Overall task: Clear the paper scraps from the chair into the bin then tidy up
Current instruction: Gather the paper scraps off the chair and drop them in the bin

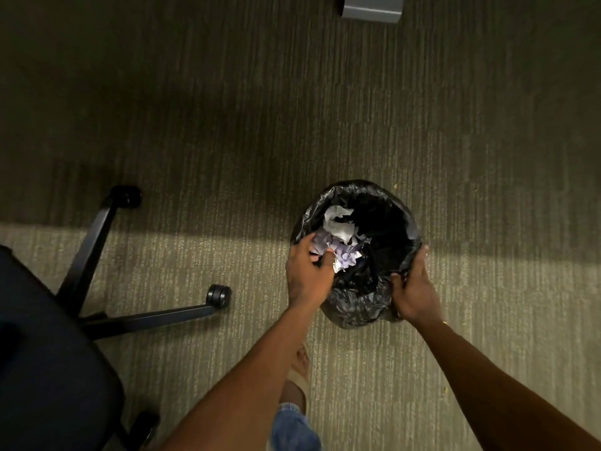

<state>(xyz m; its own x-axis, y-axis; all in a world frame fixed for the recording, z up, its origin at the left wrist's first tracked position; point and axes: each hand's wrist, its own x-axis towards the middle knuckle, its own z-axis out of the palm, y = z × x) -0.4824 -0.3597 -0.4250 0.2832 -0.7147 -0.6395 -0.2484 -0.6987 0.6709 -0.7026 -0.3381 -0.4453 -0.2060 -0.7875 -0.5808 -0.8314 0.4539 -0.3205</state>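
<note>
A small bin lined with a black plastic bag (396, 216) stands on the carpet in front of me. White and pale purple paper scraps (338, 222) lie inside it on the left. My left hand (307, 271) is at the bin's left rim, fingers curled around a bunch of scraps over the opening. My right hand (413, 288) grips the bag at the bin's near right rim. The dark office chair seat (45, 353) fills the lower left; I see no scraps on its visible part.
The chair's black legs and castors (219, 296) spread across the carpet left of the bin. A grey box (370, 9) sits at the top edge. My foot in a sandal (300, 369) stands just behind the bin.
</note>
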